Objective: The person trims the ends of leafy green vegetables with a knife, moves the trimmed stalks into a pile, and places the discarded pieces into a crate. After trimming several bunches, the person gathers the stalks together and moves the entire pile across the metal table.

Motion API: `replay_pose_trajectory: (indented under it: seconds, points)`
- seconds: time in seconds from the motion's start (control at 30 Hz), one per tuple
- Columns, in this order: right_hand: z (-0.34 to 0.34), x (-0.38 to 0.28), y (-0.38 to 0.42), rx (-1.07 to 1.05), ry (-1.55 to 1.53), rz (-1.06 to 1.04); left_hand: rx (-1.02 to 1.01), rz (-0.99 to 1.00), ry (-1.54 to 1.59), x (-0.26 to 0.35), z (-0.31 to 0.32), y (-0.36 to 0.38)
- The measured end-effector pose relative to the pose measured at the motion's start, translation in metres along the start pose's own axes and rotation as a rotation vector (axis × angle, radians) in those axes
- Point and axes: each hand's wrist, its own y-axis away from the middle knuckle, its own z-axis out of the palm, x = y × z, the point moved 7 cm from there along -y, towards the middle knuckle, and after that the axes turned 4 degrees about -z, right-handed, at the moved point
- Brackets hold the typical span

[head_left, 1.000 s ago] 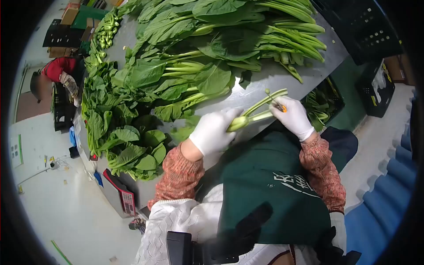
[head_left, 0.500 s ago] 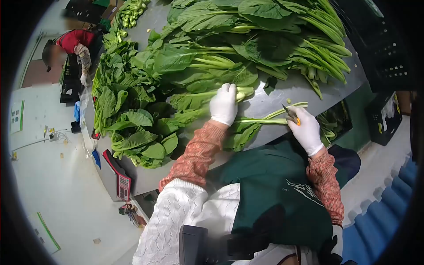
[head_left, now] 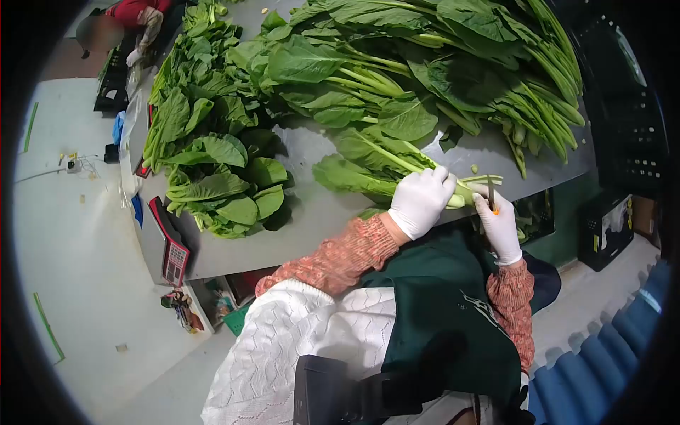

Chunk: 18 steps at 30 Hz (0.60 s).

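My left hand [head_left: 423,202], in a white glove, is closed around a bunch of leafy greens [head_left: 386,157]. Its leaves spread left over the metal table, and the pale stem ends [head_left: 462,195] point right. Close against those stem ends is my gloved right hand [head_left: 500,227], closed on a small knife [head_left: 491,188]. The blade stands upward beside the stems, and a bit of orange handle shows by the fingers. Thin loose stalks [head_left: 484,179] lie at the right hand's fingertips.
A large pile of greens [head_left: 425,64] covers the table's far side, and another heap [head_left: 219,156] lies left. A red-edged device with a keypad [head_left: 173,258] sits at the left edge. Black crates [head_left: 605,230] stand right. A person in red [head_left: 138,15] works at upper left.
My left hand has moved right and nearer with the bunch, bringing its stem ends to the knife. The knife blade now points more upright. The whole view has shifted slightly.
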Motion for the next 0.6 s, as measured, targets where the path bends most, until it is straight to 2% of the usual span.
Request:
replay_pose_trajectory:
  seconds: [0.03, 0.3, 0.33, 0.37, 0.43, 0.5, 0.6]
  points:
    - [0.000, 0.004, 0.002, -0.019, -0.078, 0.064, 0.004, 0.001, 0.000, 0.002, -0.001, -0.001]
    - [-0.011, -0.012, 0.009, 0.026, -0.283, 0.003, 0.054, 0.036, 0.130, 0.007, -0.023, -0.017]
    - [-0.013, -0.013, 0.011, 0.040, -0.357, 0.076, 0.068, 0.023, 0.168, 0.003, -0.031, -0.021]
    - [-0.016, -0.023, 0.010, 0.092, -0.357, -0.060, 0.080, 0.010, 0.206, 0.002, -0.042, -0.026]
    - [-0.021, -0.049, 0.009, 0.298, 0.112, -0.529, 0.074, -0.045, 0.184, -0.001, -0.055, -0.036]
    - [-0.020, -0.074, 0.019, 0.359, 0.336, -0.571, 0.089, -0.046, 0.198, -0.001, -0.065, -0.043]
    - [-0.012, -0.094, 0.025, 0.396, 0.449, -0.608, 0.049, -0.068, 0.243, 0.003, -0.073, -0.048]
